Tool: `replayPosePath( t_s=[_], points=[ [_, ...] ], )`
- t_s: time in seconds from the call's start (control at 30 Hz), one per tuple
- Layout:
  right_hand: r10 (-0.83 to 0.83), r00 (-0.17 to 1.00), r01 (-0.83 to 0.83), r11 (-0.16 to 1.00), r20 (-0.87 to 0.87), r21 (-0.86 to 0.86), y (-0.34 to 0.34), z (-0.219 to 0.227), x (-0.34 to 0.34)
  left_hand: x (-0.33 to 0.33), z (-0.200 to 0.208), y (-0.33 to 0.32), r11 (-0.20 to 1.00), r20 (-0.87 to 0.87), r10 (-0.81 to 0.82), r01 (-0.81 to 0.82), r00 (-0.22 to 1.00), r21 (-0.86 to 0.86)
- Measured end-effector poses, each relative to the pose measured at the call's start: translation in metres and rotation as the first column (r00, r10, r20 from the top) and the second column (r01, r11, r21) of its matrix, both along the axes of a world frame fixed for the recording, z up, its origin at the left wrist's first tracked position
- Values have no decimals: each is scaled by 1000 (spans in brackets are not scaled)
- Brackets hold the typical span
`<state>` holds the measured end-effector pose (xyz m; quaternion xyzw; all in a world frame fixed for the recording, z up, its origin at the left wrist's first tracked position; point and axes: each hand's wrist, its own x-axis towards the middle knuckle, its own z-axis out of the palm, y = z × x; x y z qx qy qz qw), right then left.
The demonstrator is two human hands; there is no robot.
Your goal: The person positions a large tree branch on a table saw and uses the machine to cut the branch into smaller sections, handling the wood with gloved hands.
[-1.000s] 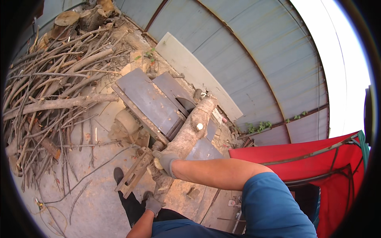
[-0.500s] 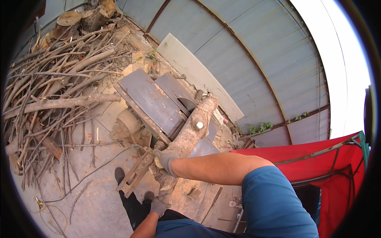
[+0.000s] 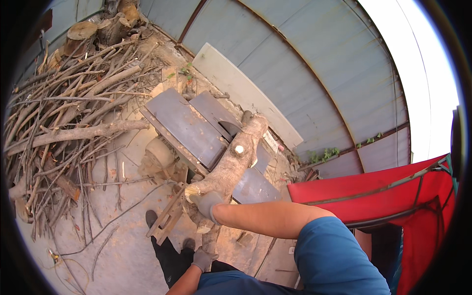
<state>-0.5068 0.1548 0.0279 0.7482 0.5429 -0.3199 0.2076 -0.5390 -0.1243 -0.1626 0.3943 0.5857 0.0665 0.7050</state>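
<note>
A thick, bark-covered log (image 3: pixel 231 164) lies slantwise across a grey metal saw table (image 3: pixel 189 128). Close to its far end, a dark curved saw blade (image 3: pixel 229 129) rises from a slot. A pale round cut knot faces up on the log, and its near end forks into short stubs with pale cut faces. My right hand (image 3: pixel 209 204), in a grey glove, is closed over the near end, by the fork. Lower down, my gloved left hand (image 3: pixel 204 258) is beside my thigh, near the lower wood; its fingers are partly hidden, so its grip is unclear.
A large heap of cut branches (image 3: pixel 73 113) covers the left side, with thick stumps (image 3: pixel 82 30) behind it. A pale board (image 3: pixel 246 91) leans along the metal wall (image 3: pixel 295 64). Red sheeting on a frame (image 3: pixel 364 184) stands at the right. A dark cable (image 3: pixel 123 209) crosses the floor.
The log has rolled and shifted slightly, its cut knot moving left and its near cut face coming into sight. My right hand has moved slightly with it; my left hand has shifted a little right.
</note>
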Motion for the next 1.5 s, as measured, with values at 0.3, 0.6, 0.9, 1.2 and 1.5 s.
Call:
replayPosePath(
  t_s=[0.3, 0.6, 0.9, 1.2, 1.5],
  points=[
    [-49, 917, 117, 982, -395, 151, -33, 28, 28, 13, -64, -28, 995, 85, 32, -24, 996, -92],
    [-219, 828, 381, 895, -517, 231, -174, -2, 103, -12, 24, -4, 972, 198, 233, -226, 952, -59],
    [-397, 655, 488, 872, -643, -41, -264, -98, 136, -1, 81, -9, 947, 505, 302, -314, 809, -65],
    [-460, 292, 413, 851, -839, -324, -255, -53, 120, 4, 60, -26, 902, 379, 335, -410, 862, 134],
    [-369, -23, 635, 713, -929, -299, -317, -88, 132, 38, 53, -59, 916, 232, 220, -282, 948, 284]
  ],
)
